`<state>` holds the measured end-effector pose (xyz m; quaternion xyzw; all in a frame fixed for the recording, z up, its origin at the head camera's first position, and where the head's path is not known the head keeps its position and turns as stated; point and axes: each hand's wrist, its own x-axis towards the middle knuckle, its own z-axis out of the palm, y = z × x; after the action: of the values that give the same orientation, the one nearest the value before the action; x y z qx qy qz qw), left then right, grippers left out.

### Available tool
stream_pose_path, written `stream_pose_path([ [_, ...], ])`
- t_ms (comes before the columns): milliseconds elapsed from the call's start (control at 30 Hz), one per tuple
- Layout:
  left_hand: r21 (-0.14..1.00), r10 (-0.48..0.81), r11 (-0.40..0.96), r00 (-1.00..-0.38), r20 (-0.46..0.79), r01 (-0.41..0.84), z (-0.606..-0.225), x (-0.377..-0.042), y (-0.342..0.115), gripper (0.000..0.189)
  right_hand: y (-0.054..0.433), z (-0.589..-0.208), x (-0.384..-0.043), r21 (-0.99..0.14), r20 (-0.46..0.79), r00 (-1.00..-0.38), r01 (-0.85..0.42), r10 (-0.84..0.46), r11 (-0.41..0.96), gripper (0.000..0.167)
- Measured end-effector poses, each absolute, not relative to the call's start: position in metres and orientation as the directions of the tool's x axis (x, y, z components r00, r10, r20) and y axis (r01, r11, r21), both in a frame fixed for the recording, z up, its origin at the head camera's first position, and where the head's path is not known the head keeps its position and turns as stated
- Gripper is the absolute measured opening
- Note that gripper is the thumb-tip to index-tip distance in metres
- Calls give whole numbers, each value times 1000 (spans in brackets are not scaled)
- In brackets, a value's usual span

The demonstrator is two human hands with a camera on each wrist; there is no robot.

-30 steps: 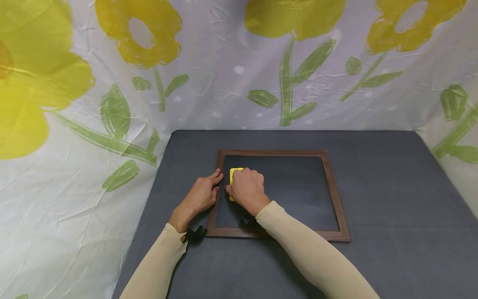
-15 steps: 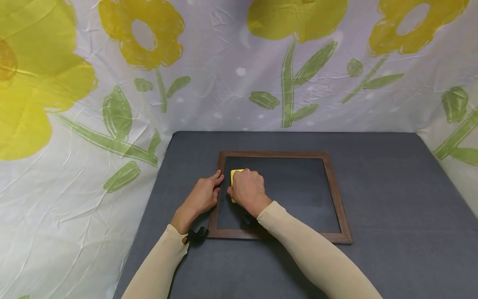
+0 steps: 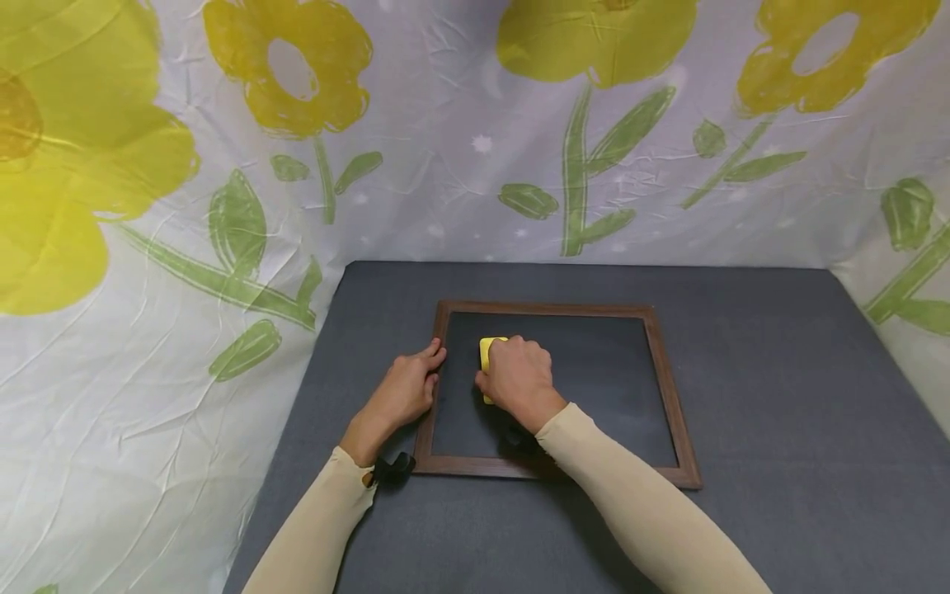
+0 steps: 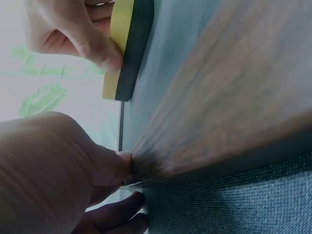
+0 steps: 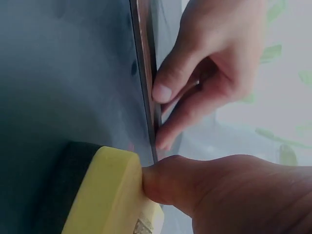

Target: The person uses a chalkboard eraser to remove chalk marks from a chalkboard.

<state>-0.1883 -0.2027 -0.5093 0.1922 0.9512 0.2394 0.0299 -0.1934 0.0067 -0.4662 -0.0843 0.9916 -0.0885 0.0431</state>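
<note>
A blackboard (image 3: 601, 388) with a brown wooden frame (image 3: 549, 308) lies flat on the dark cloth-covered table. My left hand (image 3: 404, 385) holds the frame's left side; in the left wrist view its thumb is on the frame, with other fingers lower at the edge. My right hand (image 3: 521, 378) grips a yellow board eraser (image 3: 486, 353) on the left part of the board. The eraser's black felt side (image 4: 135, 53) faces the board in the left wrist view. Most of the eraser is hidden under my right hand in the head view.
Dark grey cloth covers the table (image 3: 772, 396) around the board. A white curtain (image 3: 445, 165) printed with yellow flowers hangs behind and at the sides. A black wrist device (image 3: 393, 468) sits by my left wrist, near the frame's lower left corner.
My right hand has slid the eraser a short way right, away from the frame's left side. The left hand stays on the frame, and the head view has shifted slightly.
</note>
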Motion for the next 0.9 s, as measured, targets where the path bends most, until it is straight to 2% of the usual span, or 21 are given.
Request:
stream_pose_path([
  [900, 481, 385, 800, -921, 48, 359, -512, -187, -204, 51, 96, -461, -187, -188, -149, -988, -15, -43, 982, 42],
])
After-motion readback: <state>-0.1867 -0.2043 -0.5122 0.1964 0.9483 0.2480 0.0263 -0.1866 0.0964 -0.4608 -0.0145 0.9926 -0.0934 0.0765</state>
